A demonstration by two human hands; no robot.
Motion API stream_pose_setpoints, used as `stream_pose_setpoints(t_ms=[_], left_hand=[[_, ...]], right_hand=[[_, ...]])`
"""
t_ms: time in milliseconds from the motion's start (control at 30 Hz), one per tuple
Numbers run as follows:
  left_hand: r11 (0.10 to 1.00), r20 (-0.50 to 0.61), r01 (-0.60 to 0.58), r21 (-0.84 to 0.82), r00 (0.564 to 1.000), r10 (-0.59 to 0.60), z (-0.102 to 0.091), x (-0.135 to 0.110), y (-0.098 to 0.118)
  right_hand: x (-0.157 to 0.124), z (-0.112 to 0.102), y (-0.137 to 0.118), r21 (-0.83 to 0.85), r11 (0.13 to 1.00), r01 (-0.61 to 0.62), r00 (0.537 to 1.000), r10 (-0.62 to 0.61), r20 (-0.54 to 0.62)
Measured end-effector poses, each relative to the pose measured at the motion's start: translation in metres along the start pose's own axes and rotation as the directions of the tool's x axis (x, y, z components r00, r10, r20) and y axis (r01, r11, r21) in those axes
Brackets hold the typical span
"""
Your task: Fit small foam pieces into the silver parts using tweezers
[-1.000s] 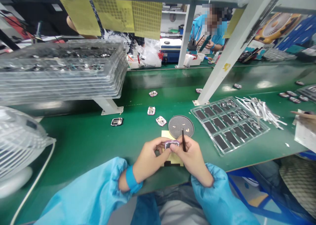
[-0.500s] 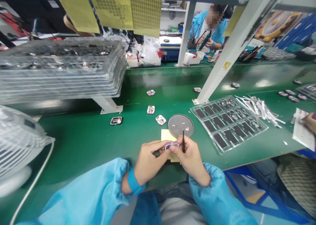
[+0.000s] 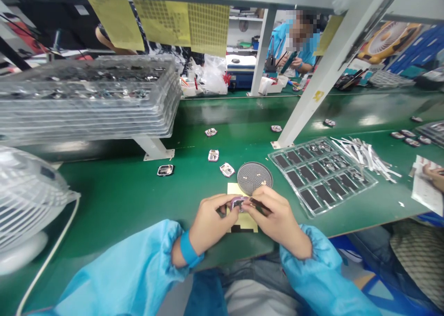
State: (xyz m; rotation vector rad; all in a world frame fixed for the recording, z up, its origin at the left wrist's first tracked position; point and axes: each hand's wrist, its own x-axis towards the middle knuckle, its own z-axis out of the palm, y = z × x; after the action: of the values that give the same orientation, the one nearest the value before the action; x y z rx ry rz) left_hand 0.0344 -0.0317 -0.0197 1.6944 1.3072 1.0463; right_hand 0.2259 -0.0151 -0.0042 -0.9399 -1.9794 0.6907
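My left hand (image 3: 210,221) is closed on a small pinkish watch case (image 3: 237,202), held just above a yellow sticky note (image 3: 243,219) near the table's front edge. My right hand (image 3: 277,216) is closed on dark tweezers (image 3: 259,203), which lie nearly level with their tip at the case. Its fingertips also touch the case. Just beyond my hands lies a round grey perforated disc (image 3: 254,176) with a few small parts on it.
Several loose watch cases (image 3: 227,169) lie on the green bench. A clear tray of dark parts (image 3: 321,173) and white strips (image 3: 364,153) sit to the right. Stacked clear trays (image 3: 86,96) stand on a shelf at left, a white fan (image 3: 24,200) below. Another person's hand (image 3: 433,173) shows at far right.
The tweezers in my right hand have tipped from upright to nearly level, their tip brought to the case. My right hand has shifted slightly right. The case stays in my left hand.
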Motion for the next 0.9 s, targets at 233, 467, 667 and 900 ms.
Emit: stream_pose_setpoints(t_ms=[233,467,667,900], left_hand=[[0.998,0.023,-0.013,0.054,1.000,0.012,0.000,0.000,-0.005],[0.979,-0.014,-0.026,0.202,0.999,0.029,-0.020,0.022,-0.012],[0.721,-0.292,0.276,0.636,0.951,-0.106,-0.108,0.139,-0.053],[0.798,-0.282,0.186,0.574,0.959,-0.021,-0.110,0.208,-0.080]], right_hand=[[-0.002,0.004,0.008,-0.093,0.995,0.047,0.998,-0.044,0.032],[0.020,-0.009,0.013,-0.065,0.998,0.007,0.989,0.003,0.145],[0.037,-0.030,0.047,-0.327,0.936,-0.134,0.991,0.126,-0.045],[0.024,-0.037,0.031,-0.161,0.981,-0.106,0.960,0.060,-0.272]])
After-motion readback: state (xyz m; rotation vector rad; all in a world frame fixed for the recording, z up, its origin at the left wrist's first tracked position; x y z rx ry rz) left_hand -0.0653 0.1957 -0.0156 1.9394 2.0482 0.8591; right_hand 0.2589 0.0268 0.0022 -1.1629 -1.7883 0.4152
